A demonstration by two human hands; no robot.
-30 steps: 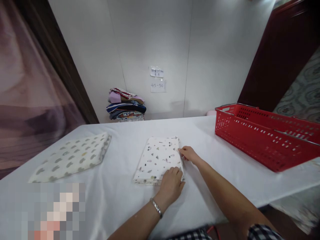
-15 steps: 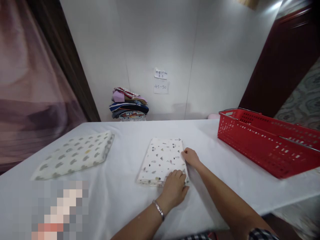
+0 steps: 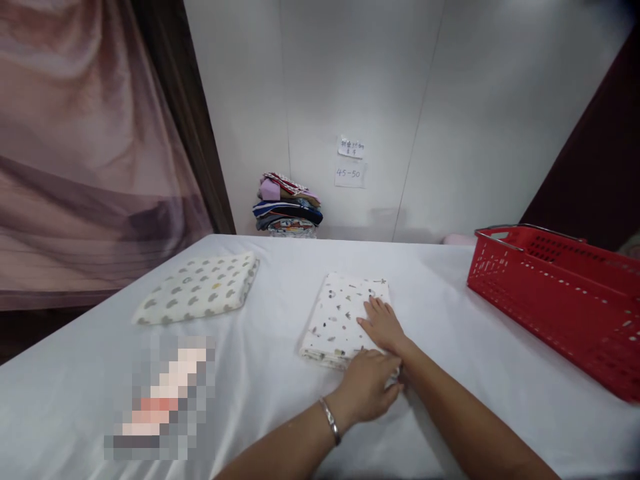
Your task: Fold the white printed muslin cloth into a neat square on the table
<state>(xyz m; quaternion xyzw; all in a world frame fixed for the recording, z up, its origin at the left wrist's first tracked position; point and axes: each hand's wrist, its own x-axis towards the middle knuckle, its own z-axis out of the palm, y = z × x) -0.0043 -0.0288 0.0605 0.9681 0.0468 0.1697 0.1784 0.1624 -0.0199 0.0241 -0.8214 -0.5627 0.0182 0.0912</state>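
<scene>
A folded white cloth [image 3: 337, 320] with small grey and brown prints lies in the middle of the white-covered table. My left hand [image 3: 367, 387], with a silver bracelet at its wrist, is at the cloth's near right corner; a bit of white fabric shows between thumb and fingers. My right hand [image 3: 383, 325] rests flat on the cloth's right side, fingers spread, just beyond the left one. Off to the left lies a second folded cloth [image 3: 200, 290], cream with grey mouse-head shapes, touched by neither hand.
A red plastic basket [image 3: 555, 300] with metal handles stands at the table's right. Beyond the far edge is a stack of folded clothes [image 3: 287, 207] by the wall. A blurred-out object [image 3: 167, 393] lies at the front left. Pink curtains [image 3: 90, 147] hang at the left.
My right hand has gone from the cloth's right edge to lying flat on top of it. My left hand stays at the near right corner. The whole view has shifted rightward in the picture.
</scene>
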